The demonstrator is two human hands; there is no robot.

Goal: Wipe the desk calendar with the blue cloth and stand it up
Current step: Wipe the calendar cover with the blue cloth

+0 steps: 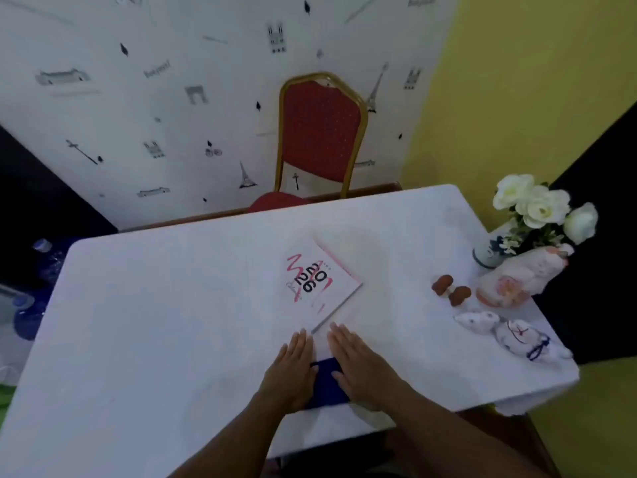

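Left hand [293, 369] and right hand [358, 365] flat, fingers apart, on blue cloth [327, 382]; desk calendar [322, 279] flat just beyond.

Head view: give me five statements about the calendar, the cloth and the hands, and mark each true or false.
1. The calendar lies flat on the table. True.
2. The right hand is lifting the calendar. False: both hands rest flat, palms down, nearer the person than the calendar, and neither grips it.
3. The cloth lies between the left hand and the right hand, partly under them. True.
4. The cloth is draped over the calendar. False: it lies on the table, apart from the calendar.
5. The flowers stand at the table's left edge. False: they are at its far right corner.
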